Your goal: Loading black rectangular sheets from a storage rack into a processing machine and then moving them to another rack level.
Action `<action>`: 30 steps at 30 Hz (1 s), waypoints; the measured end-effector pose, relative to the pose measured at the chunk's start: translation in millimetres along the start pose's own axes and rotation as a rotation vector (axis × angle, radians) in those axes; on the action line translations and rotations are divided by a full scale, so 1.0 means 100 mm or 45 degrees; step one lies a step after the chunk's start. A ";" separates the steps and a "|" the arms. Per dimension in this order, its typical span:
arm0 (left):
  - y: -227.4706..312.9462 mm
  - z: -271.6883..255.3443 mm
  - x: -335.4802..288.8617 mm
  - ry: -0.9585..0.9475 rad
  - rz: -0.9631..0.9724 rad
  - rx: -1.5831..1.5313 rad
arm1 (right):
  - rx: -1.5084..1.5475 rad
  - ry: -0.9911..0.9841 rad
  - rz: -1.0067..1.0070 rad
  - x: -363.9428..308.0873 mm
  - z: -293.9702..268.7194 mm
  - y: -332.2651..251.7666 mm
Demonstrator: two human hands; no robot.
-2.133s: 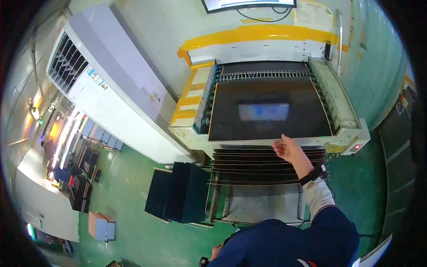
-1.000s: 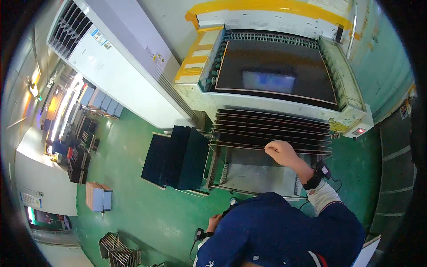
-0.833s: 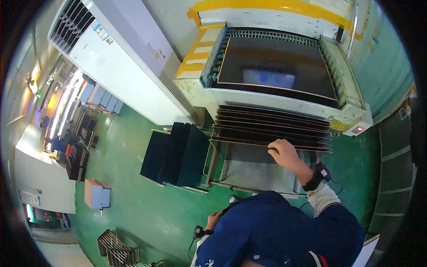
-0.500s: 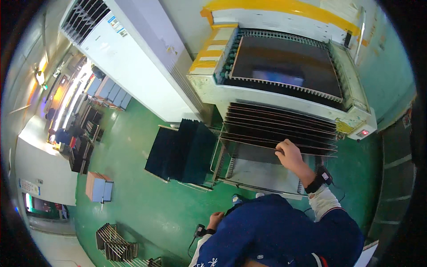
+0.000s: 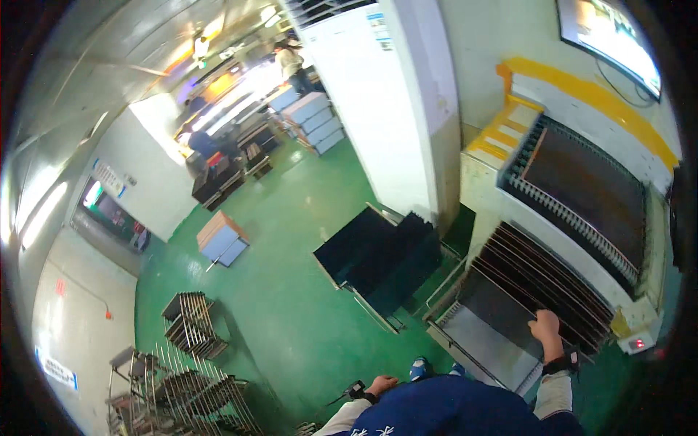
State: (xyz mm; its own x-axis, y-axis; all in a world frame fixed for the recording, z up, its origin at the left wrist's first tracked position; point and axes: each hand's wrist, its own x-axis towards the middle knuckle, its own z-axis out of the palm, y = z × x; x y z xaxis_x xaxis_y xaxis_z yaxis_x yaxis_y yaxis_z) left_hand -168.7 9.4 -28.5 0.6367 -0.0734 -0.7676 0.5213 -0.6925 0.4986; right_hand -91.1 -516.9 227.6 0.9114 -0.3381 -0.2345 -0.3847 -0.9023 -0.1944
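Observation:
My right hand (image 5: 545, 327) is closed at the top edge of the front dark panel (image 5: 496, 299), the nearest of several thin panels leaning in a metal rack (image 5: 454, 336). Its fingertips are partly hidden. My left hand (image 5: 382, 384) hangs low beside my body, away from the rack, with no object visible in it; its fingers are too small to make out. Beyond the rack stands a conveyor machine (image 5: 560, 207) with a large dark panel (image 5: 589, 190) lying on its rollers.
A second rack of dark panels (image 5: 385, 254) stands left of mine, near a tall white air conditioner (image 5: 363, 94). Further left are a stack of boxes (image 5: 224, 238) and several metal racks (image 5: 193, 327). Another person (image 5: 291, 69) is at the far back. A screen (image 5: 614, 36) hangs upper right.
The view has swung to the left, so the machine and racks now lie further right. My right hand remains at the front panel's top edge, and my left stays low.

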 end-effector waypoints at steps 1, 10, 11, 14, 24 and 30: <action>-0.04 0.02 -0.04 -0.014 0.031 -0.095 | 0.001 -0.010 0.025 0.04 -0.01 0.01; -0.53 0.16 0.10 -0.088 0.070 -0.100 | 0.063 0.156 0.050 0.01 0.07 -0.05; -0.41 0.13 0.07 -0.103 0.007 -0.056 | 0.071 0.110 0.106 -0.04 0.02 -0.07; -0.23 0.05 -0.02 -0.131 -0.047 0.004 | 0.030 0.045 0.178 -0.11 -0.12 -0.19; -0.22 0.06 -0.04 -0.013 0.092 -0.069 | 0.052 0.011 0.237 -0.15 -0.17 -0.30; -0.21 0.08 -0.05 -0.022 0.023 -0.167 | -0.017 0.150 0.132 0.02 0.16 0.01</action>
State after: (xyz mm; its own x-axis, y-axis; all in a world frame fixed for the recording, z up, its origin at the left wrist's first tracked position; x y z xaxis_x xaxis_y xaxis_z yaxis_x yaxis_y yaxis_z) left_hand -186.9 18.7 -38.5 0.6375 -0.0983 -0.7642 0.5801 -0.5915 0.5600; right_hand -92.4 -514.3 211.8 0.8782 -0.4577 -0.1389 -0.4761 -0.8642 -0.1625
